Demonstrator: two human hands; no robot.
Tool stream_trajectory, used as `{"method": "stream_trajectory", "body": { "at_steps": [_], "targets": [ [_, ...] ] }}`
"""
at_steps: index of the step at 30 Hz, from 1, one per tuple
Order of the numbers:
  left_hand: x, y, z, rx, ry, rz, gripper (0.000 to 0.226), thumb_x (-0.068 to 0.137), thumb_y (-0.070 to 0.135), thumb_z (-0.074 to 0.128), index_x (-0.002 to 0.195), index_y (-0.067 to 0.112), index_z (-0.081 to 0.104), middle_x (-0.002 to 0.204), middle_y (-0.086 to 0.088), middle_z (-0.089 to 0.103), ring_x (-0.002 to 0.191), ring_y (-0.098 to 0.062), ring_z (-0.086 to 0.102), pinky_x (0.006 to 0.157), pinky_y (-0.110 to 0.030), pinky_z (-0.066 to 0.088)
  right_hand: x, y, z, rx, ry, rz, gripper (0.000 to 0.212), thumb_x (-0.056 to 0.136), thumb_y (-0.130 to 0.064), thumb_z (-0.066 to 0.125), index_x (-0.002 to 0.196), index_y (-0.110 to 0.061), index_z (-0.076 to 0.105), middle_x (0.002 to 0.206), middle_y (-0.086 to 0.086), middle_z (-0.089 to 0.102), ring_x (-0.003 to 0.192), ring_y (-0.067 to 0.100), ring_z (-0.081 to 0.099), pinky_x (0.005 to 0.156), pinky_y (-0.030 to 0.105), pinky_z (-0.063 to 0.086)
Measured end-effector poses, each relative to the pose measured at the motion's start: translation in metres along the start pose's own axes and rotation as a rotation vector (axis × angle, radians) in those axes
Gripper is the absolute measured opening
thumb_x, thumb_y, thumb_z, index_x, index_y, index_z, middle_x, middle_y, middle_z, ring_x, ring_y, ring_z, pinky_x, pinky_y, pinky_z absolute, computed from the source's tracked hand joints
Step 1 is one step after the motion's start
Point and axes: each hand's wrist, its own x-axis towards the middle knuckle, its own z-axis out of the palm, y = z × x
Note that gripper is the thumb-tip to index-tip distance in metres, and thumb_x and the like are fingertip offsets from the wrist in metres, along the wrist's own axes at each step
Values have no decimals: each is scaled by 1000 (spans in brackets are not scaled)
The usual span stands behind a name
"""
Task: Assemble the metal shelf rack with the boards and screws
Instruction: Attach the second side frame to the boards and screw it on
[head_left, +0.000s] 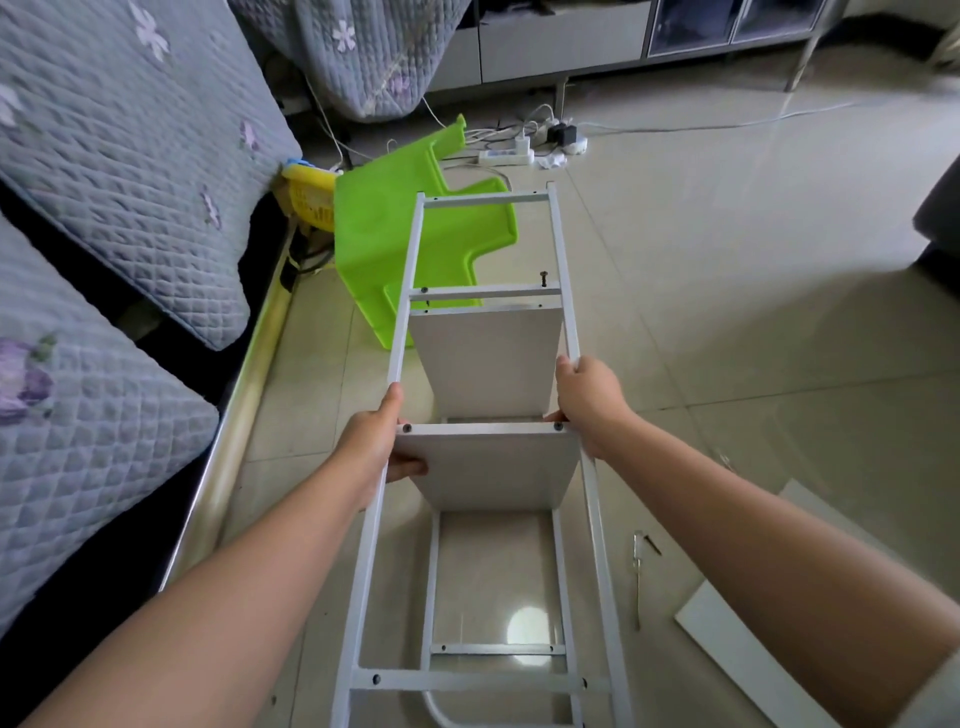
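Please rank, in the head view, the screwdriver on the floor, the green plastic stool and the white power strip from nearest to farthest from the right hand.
From the right hand:
1. Screwdriver, on the tiles below and right of it.
2. Green plastic stool, tipped over, up and left, behind the rack.
3. White power strip, farthest, by the cabinet.

We see only our two forearms and hands, reaching in from the bottom corners of the view. Both arms are bare from the wrist back to where the picture cuts them off, with no watch, strap or bracelet on either wrist. Our left hand (371, 441) carries no ring or glove, and its thumbnail shows short and plain. Our right hand (589, 397) is likewise ungloved and unadorned. At the lower right corner, behind our right arm, a pale grey-white edge shows that may be the hem of a short sleeve; we cannot tell for sure. The wide lens makes both forearms look broad near the camera.
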Motion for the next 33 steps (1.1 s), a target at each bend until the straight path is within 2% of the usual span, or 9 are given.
{"method": "stream_trajectory", "body": {
  "at_steps": [4,8,11,16,19,25,27,30,33],
  "targets": [
    [3,8,8,28,-57,-23,39,94,43,44,76,8,44,79,-3,43,63,-29,57,52,-30,54,4,0,-9,9,7,54,40,101,-24,26,64,-11,32,63,4,35,53,16,39,56,28,35],
    [4,16,23,37,-93,4,37,95,40,45,95,3,44,80,-2,40,75,-33,57,42,-28,52,7,3,-22,52,32,100,38,100,-25,26,65,-11,33,63,4,34,54,17,38,51,27,30],
    [8,22,35,46,-129,35,36,95,40,44,86,5,46,82,2,39,90,-35,53,38,-27,50,10,8,-30,81,76,107,38,100,-24,26,65,-11,32,64,5,36,54,18,41,48,26,28],
    [20,31,61,71,-197,71,36,94,39,46,108,6,44,99,-5,42,90,-33,51,37,-27,50,18,14,-47,111,174,97,37,100,-24,26,68,-10,35,67,4,37,61,22,48,56,29,36],
    [26,37,77,72,-236,105,43,95,39,45,122,6,43,91,-4,43,80,-31,52,36,-28,50,28,17,-58,160,219,107,31,100,-26,27,83,-5,43,69,2,38,79,27,49,57,30,35],
    [40,56,101,172,-323,133,55,95,38,46,129,-5,41,82,-8,42,58,-25,48,32,-24,47,39,31,-67,183,330,114,37,100,-26,28,64,-18,27,69,1,35,81,24,47,50,27,29],
    [43,64,107,232,-352,153,45,95,39,45,118,1,47,76,-8,40,53,-25,49,33,-24,47,39,32,-69,210,363,120,37,100,-25,28,64,-17,28,69,2,36,74,24,47,50,27,29],
    [52,67,107,275,-379,138,37,94,39,46,86,3,45,74,-9,40,51,-26,51,35,-25,49,36,30,-65,260,378,129,35,100,-24,27,67,-14,32,71,2,38,73,24,46,59,28,34],
    [63,61,97,252,-374,90,43,93,43,48,69,8,42,72,-11,42,34,-22,56,39,-28,52,33,25,-58,230,345,96,24,100,-22,27,87,-6,39,73,2,38,60,14,40,63,28,34]
  ]
}}
